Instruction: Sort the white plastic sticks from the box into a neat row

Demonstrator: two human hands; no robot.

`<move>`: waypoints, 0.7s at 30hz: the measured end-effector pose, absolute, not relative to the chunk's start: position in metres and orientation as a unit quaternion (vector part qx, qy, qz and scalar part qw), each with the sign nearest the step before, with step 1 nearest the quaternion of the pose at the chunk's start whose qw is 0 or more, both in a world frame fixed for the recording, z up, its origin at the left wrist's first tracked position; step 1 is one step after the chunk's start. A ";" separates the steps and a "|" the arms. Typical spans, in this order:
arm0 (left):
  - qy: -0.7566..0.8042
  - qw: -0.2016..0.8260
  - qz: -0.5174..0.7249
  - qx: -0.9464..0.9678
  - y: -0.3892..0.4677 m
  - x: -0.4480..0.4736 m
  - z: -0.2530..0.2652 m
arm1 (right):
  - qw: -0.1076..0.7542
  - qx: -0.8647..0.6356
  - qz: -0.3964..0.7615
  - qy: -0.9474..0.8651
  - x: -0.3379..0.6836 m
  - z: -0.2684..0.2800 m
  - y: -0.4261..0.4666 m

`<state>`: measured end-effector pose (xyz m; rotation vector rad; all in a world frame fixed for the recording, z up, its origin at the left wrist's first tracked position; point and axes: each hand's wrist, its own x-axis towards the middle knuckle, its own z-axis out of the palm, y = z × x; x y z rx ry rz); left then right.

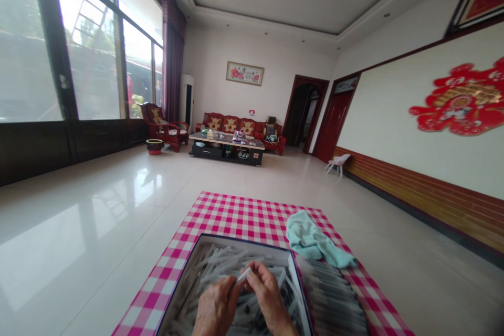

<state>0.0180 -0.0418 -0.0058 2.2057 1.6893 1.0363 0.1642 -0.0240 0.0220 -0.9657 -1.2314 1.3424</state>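
Both of my hands are over an open box (297, 278) with a dark blue rim. My left hand (216, 304) is closed, its thumb and fingers on the lower end of a slim whitish tube-like piece (244, 274). At the upper end, my right hand (268, 294) pinches the same piece. Many loose translucent slender pieces (220, 262) lie crisscross in the box, with some dark bits among them. To the right of the box, a row of slender dark and clear sticks (331, 294) lies side by side, blurred.
A pink-and-white checked cloth (244, 215) covers the table. On its far right lies a crumpled mint-green cloth (315, 241). Farther off on the tiled floor stand a low coffee table (226, 152), a red wooden sofa (220, 121) and a small white chair (337, 164).
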 end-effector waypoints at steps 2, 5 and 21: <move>0.567 0.092 0.347 0.741 -0.042 0.018 -0.006 | 0.511 -0.405 0.568 -0.503 0.165 0.022 -0.024; 0.566 0.090 0.345 0.743 -0.043 0.019 -0.005 | 0.511 -0.395 0.592 -0.482 0.166 0.020 -0.023; 0.573 -0.035 0.276 0.771 -0.046 0.019 -0.005 | 0.466 -0.453 0.609 -0.455 0.171 0.012 -0.021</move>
